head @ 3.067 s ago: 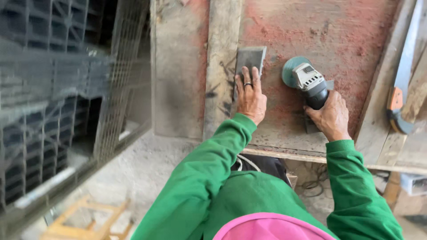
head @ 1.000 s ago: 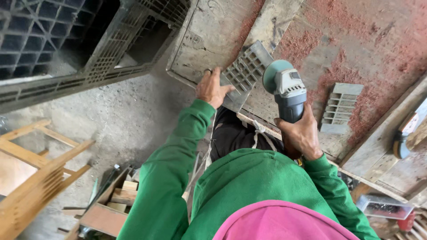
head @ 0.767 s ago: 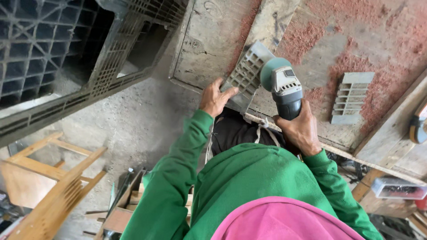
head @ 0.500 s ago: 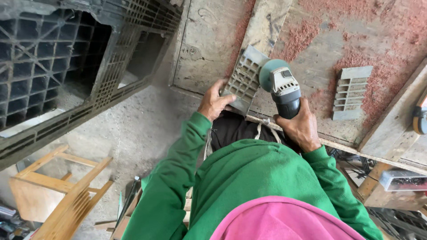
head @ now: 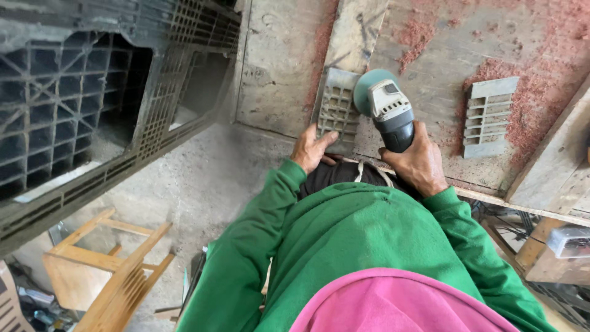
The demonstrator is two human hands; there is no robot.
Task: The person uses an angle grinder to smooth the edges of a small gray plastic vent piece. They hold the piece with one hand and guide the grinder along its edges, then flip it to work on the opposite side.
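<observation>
My right hand (head: 420, 162) grips the dark body of an angle grinder (head: 389, 114), whose teal disc guard (head: 365, 90) rests against a grey slatted plastic piece (head: 337, 110). My left hand (head: 311, 149) presses on the near end of that piece and holds it down on a wooden plank (head: 352, 37). Both lie on a wooden workbench (head: 276, 67) dusted with reddish sawdust. A second grey slatted piece (head: 487, 117) lies apart to the right of the grinder. My green sleeves fill the lower view.
A large dark plastic crate (head: 92, 104) stands at the left over the concrete floor (head: 203, 184). A wooden frame (head: 117, 270) lies lower left. Boards (head: 553, 166) edge the bench at right, with clutter beneath.
The view has swung and drawn closer. The grinder's disc has stayed against the slatted piece while my left hand keeps holding its near end. Three seconds ago, my left hand lay flat further up the bench.
</observation>
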